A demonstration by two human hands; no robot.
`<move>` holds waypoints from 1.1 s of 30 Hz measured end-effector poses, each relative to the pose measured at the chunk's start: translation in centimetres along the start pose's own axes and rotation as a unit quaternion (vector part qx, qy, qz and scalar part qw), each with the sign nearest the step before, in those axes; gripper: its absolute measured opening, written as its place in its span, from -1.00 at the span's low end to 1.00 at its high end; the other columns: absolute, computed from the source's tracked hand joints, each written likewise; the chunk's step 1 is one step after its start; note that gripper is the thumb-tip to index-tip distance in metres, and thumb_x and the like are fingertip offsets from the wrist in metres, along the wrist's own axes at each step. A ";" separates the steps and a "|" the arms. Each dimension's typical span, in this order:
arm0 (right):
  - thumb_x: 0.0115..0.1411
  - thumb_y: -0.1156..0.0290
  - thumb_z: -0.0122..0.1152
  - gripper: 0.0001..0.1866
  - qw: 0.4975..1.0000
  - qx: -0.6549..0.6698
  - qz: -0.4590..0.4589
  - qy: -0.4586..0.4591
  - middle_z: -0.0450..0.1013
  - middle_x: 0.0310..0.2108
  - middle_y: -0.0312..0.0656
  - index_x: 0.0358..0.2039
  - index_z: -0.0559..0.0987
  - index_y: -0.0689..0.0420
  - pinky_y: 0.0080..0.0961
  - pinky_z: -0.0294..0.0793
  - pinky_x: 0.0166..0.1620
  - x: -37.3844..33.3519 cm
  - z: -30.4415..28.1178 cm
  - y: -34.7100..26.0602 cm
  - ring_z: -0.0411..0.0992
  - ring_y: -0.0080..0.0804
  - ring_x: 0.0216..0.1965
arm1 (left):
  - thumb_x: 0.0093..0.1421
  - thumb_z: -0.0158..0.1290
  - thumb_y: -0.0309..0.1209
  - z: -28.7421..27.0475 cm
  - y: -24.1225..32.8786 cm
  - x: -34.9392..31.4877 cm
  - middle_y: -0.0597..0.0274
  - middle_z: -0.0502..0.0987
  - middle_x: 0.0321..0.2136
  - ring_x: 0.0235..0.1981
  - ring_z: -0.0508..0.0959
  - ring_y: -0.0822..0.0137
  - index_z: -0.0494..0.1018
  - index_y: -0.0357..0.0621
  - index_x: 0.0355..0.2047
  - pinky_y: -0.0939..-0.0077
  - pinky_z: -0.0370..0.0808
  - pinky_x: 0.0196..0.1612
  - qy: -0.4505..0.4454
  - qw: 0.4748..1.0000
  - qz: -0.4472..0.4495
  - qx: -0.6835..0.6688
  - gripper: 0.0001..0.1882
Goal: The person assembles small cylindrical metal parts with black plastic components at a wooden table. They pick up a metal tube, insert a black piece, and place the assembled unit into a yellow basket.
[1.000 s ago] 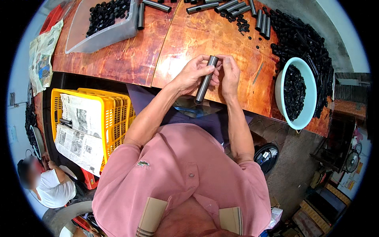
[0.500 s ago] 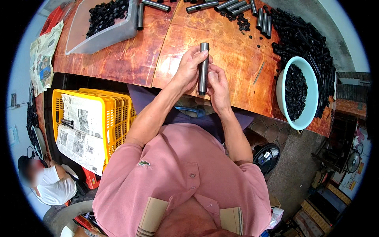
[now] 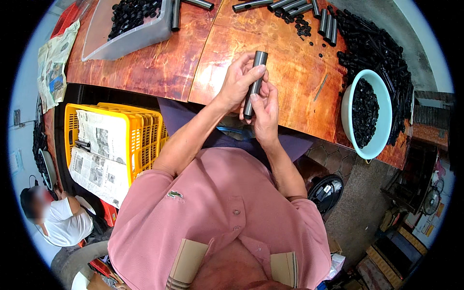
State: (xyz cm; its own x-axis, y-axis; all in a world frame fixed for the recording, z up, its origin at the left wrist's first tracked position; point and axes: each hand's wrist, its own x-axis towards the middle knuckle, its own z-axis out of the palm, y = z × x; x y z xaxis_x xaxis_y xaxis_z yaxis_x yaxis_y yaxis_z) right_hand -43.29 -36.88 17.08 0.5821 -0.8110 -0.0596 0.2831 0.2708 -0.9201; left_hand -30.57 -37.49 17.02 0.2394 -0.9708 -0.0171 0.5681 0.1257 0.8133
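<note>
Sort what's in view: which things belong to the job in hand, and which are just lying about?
In use or likely linked:
dark tube, held in left hand and right hand
similar loose tubes
blue basin of black parts
translucent bin of black pieces
perhaps the yellow crate, dark cylinders on its newspaper

Seemingly just lying about:
printed sheet, upper left
fan, far right

Dark shiny tube (image 3: 255, 87), tilted, held in fingers (image 3: 251, 76).
</note>
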 end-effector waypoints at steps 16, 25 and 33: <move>0.43 0.28 -0.03 -0.40 0.998 0.015 0.008 -0.062 0.44 -0.39 -0.14 0.35 0.02 0.18 -0.72 0.34 -0.57 -1.8 -0.6 1.2 0.44 -0.51 -0.54 | 0.34 0.05 -0.37 -0.9 1.1 -4.6 0.09 0.57 -0.18 -0.27 0.60 0.37 0.21 -0.31 0.25 0.47 0.58 -0.13 0.002 0.997 -0.072 0.023 -0.47; 0.39 0.43 -0.01 -0.38 0.997 -0.018 0.039 -0.072 0.31 0.09 -0.06 0.37 0.01 0.21 -0.64 0.49 -0.39 -2.0 -0.8 0.7 0.40 -0.56 -0.26 | 0.38 0.01 -0.25 -0.7 1.6 -4.2 0.13 0.57 -0.27 -0.31 0.61 0.36 0.29 -0.32 0.18 0.47 0.59 -0.18 0.012 0.994 -0.097 0.053 -0.52; 0.38 0.49 -0.04 -0.39 0.997 -0.027 0.030 -0.068 0.28 0.14 0.00 0.37 0.01 0.22 -0.58 0.52 -0.31 -2.1 -1.0 1.4 0.41 -0.52 -0.24 | 0.36 0.06 -0.32 -0.6 0.6 -4.0 0.18 0.57 -0.33 -0.37 0.62 0.43 0.35 -0.30 0.04 0.58 0.61 -0.32 0.018 0.995 -0.044 0.087 -0.64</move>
State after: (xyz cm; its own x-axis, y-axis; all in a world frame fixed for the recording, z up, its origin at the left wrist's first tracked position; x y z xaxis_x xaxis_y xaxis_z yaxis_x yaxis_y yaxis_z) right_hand -44.89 -35.32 15.49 0.6959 -0.7152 -0.0651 0.2056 0.2852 -0.9362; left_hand -30.72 -33.44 17.27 0.2252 -0.9680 -0.1111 0.4444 0.0006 0.8958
